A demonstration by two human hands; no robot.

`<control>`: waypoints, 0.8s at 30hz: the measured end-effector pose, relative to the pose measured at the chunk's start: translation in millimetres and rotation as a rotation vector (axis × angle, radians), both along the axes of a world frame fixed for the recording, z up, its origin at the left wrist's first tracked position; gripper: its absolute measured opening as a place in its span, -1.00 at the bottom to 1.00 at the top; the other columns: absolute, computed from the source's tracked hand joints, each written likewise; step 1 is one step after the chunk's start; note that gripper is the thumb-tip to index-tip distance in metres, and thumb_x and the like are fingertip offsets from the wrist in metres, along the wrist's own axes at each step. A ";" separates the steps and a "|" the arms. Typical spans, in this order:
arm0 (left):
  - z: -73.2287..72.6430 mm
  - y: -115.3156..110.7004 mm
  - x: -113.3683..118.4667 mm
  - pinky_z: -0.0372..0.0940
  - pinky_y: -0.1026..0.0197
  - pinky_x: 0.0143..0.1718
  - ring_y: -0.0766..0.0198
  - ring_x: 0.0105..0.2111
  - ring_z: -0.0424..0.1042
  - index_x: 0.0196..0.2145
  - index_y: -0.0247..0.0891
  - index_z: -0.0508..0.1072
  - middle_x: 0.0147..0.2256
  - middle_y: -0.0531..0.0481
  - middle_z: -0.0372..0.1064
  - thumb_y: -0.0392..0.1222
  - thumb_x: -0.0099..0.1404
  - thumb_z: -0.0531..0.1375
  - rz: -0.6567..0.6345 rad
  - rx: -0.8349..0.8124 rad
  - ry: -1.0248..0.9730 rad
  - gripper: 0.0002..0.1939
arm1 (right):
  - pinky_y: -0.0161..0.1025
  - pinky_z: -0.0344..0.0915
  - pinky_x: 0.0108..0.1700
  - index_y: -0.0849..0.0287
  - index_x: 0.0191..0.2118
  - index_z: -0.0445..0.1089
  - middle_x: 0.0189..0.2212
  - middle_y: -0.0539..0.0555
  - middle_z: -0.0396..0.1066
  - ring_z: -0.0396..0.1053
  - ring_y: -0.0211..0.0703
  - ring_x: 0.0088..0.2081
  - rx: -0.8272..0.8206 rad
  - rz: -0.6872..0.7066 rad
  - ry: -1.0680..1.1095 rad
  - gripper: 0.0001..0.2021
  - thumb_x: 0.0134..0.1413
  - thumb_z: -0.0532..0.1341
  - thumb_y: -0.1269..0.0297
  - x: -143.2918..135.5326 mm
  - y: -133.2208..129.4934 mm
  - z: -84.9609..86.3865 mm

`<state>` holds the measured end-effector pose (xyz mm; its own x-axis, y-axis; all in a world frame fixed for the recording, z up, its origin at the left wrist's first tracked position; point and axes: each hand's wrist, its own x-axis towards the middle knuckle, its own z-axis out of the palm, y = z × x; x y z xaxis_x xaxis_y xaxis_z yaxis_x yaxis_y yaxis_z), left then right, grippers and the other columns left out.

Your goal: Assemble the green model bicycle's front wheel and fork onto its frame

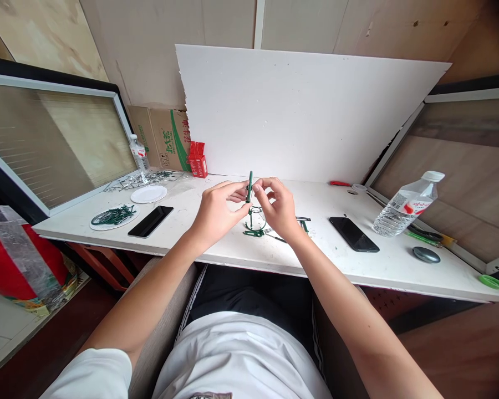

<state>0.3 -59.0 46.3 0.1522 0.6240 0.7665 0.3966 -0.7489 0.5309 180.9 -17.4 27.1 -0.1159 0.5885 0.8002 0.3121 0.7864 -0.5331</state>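
Observation:
My left hand (219,209) grips a thin dark green plastic part (250,186) between thumb and fingers, holding it upright above the table. Close beside it on the right, my right hand (276,205) is closed in a pinch at the part's edge. Whatever sits between those right fingertips is too small to make out. Below the hands, a green plastic assembly with a ring (254,233) rests on the white table (216,249). More dark green pieces (303,224) lie by my right wrist, partly hidden by it.
On the left are a plate of green parts (125,216), a white plate (148,194), a phone (151,221), a red box (198,160) and a bottle (139,153). To the right lie another phone (353,234), a water bottle (407,205) and a dark oval object (426,255). A white board (307,116) stands behind.

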 end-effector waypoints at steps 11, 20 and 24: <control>-4.1 12.1 -4.6 0.57 0.01 0.04 0.13 -0.13 0.63 0.13 -0.23 0.54 -0.10 -0.13 0.61 -0.23 0.23 0.43 -0.064 -0.053 -0.095 -0.49 | -0.09 0.45 -0.14 0.05 -0.07 0.51 -0.07 0.15 0.52 0.48 0.00 -0.06 -0.114 0.003 -0.036 -0.60 0.40 0.17 -0.18 7.5 -2.0 8.5; -10.2 48.1 -24.8 0.47 -0.08 0.19 0.02 0.02 0.61 0.04 -0.35 0.51 0.03 -0.28 0.58 -0.08 0.04 0.57 -0.282 -0.342 -0.383 -0.34 | 0.13 0.40 0.15 0.05 0.48 0.04 0.06 0.24 0.56 0.50 0.07 0.08 -0.558 0.240 -0.044 -0.15 0.25 0.31 -0.21 30.4 33.3 -12.5; -14.6 55.9 -30.4 0.43 -0.10 0.21 0.00 0.03 0.61 -0.02 -0.35 0.56 0.05 -0.30 0.59 -0.08 0.02 0.58 -0.360 -0.427 -0.404 -0.39 | 0.01 0.42 0.10 0.10 0.29 0.39 -0.16 0.12 0.61 0.52 -0.06 -0.08 -0.629 0.424 -0.009 -0.31 0.18 0.38 -0.19 31.3 33.2 -11.5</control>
<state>-30.2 -3.1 31.7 0.1603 0.8483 0.5047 -0.1288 -0.4889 0.8628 212.2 15.9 15.6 -0.4389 0.8373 0.3260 0.0574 0.3882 -0.9198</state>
